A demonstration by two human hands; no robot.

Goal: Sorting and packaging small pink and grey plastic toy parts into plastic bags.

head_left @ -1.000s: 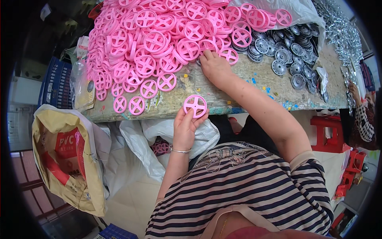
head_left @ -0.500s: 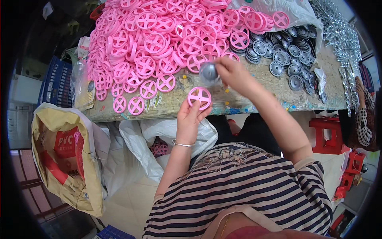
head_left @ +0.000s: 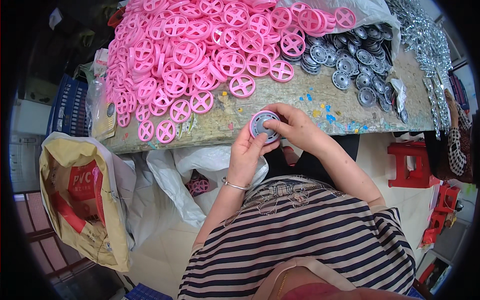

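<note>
Left hand: fingers closed on the rim of a pink wheel, thumb at the disc's lower edge, fingertips showing under the far side. Right hand: fingers bent round the upper and right edge, thumb laid on the face of a grey disc. The spread of either hand matches the width of the pair. The disc lies face up over the wheel, pink rim showing around its left side; whether it is fully seated cannot be told.

The opposed hold appears meant to steady the wheel from below and left while the right thumb bears on the disc. The pair is held clear of the loose stock, just short of the counter, presumably for a clear view and free room for both thumbs.

Beyond and left of the fingers lies a heap of pink wheels, spread forward to the near edge; one loose wheel lies just beyond the fingers. Beyond and right lie the grey discs, partly under a white sheet. This separation by kind seems to put each sort within easy reach. Below and left of the fingers, a white bag hangs open, pink pieces dimly visible inside.
</note>
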